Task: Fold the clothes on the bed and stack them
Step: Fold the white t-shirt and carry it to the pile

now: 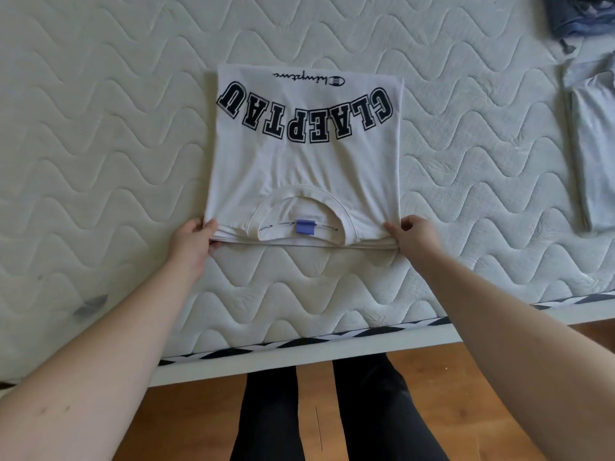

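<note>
A: Shirt [304,168] lies folded mid-mattress [100,128]. Left hand [191,239] and right hand [414,232] each pinch a collar-end corner.
B: Handling?
A: Likely light, limp, layers slip; grip all layers at corners.
B: Surroundings?
A: Quilted, soft. Grey garment [595,154] right of shirt, dark clothes [572,18] beyond; wood floor [186,424] below.

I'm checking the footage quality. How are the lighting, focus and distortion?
Head view: soft, even daylight with no glare; the shirt is sharp, its print readable; wide-angle bending curves the mattress edge; both hands cast only faint shadows.
</note>
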Action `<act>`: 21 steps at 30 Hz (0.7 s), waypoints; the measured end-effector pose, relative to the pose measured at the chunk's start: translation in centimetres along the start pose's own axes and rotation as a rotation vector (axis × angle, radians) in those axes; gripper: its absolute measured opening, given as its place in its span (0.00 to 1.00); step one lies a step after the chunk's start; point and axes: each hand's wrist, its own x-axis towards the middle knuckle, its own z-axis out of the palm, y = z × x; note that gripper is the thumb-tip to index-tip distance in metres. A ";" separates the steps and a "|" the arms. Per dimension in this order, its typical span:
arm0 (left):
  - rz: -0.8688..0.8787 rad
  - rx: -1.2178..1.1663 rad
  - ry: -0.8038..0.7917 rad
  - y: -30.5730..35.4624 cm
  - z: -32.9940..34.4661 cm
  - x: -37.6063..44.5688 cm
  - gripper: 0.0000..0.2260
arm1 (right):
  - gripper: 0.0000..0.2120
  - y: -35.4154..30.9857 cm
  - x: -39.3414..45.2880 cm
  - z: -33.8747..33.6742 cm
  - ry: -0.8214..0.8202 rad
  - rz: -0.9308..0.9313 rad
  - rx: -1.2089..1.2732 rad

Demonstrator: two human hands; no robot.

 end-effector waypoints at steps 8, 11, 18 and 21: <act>0.128 0.130 0.010 2.2 -3.4 3.8 0.02 | 0.10 1.0 -8.2 7.3 -0.016 0.222 0.250; 0.163 0.238 0.033 4.1 -4.4 5.2 0.07 | 0.09 0.7 -11.8 9.9 -0.088 0.356 0.485; 0.272 0.403 0.158 9.5 -5.6 8.1 0.13 | 0.12 -1.8 -17.5 18.1 -0.325 0.599 0.739; 0.283 0.368 0.170 10.5 -5.7 8.3 0.13 | 0.12 -3.5 -17.6 19.9 -0.373 0.585 0.676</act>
